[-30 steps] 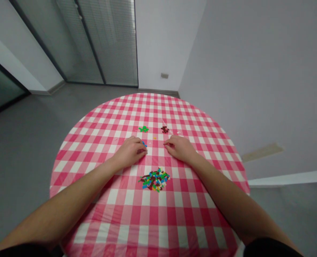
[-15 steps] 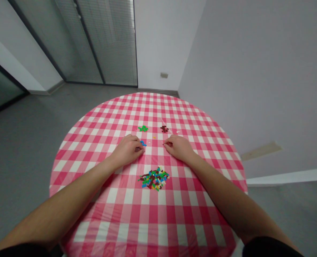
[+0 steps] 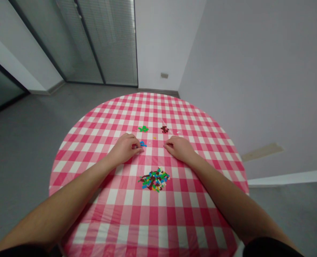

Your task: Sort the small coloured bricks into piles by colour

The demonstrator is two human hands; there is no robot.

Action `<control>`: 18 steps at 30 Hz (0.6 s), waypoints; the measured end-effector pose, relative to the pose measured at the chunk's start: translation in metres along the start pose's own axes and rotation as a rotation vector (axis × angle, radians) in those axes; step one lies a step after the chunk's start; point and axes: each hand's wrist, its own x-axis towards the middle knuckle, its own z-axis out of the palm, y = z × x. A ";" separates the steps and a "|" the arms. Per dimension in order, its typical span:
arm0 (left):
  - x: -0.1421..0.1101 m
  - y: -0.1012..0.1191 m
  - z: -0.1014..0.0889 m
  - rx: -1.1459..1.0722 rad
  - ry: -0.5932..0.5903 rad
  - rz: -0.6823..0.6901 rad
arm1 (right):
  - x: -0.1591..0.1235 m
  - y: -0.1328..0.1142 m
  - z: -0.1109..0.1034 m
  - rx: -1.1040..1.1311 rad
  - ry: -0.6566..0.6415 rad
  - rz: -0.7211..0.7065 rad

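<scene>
My left hand (image 3: 125,147) rests on the table beside a small cluster of blue toy bricks (image 3: 143,144). Its thumb and fingers are apart, with nothing visible between them. Opposite it, my right hand (image 3: 179,146) has thumb and fingers pinched together; whatever they hold is too small to make out. Behind the left hand lies a group of green bricks (image 3: 143,129). A group of dark brown bricks (image 3: 164,129) sits beyond the right fingertips. Between the hands is a tiny yellow brick (image 3: 154,138). Nearer me, a mixed pile of small coloured bricks (image 3: 154,179) lies on the cloth.
A red-and-white checked cloth (image 3: 147,228) covers the round table. Small whitish bits (image 3: 178,132) lie right of the brown group. Glass panels (image 3: 112,46) stand beyond the table on the left, and a plain wall (image 3: 254,71) runs along the right.
My left thumb and fingers have spread apart and drawn slightly left, showing more of the blue bricks. The right hand stays nearly in place; a dark speck at its fingertips is now less visible.
</scene>
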 end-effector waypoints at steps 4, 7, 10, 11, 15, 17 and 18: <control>0.000 0.000 -0.004 -0.035 0.000 -0.009 | -0.001 -0.002 -0.002 -0.038 -0.012 0.015; -0.001 0.001 -0.004 -0.027 -0.003 -0.012 | 0.002 -0.003 0.003 -0.108 0.036 0.098; -0.001 0.003 -0.004 -0.016 -0.016 -0.010 | 0.007 -0.003 0.009 -0.166 0.090 0.177; -0.001 0.003 -0.004 -0.016 -0.016 -0.005 | 0.008 -0.003 0.010 -0.179 0.092 0.192; -0.002 0.003 -0.002 -0.023 -0.001 0.023 | 0.005 -0.004 0.007 -0.187 0.089 0.206; -0.002 0.002 -0.002 -0.030 0.001 0.029 | 0.001 -0.006 0.003 -0.171 0.088 0.192; -0.002 0.001 -0.001 -0.032 0.000 0.028 | -0.001 -0.007 0.001 -0.163 0.079 0.183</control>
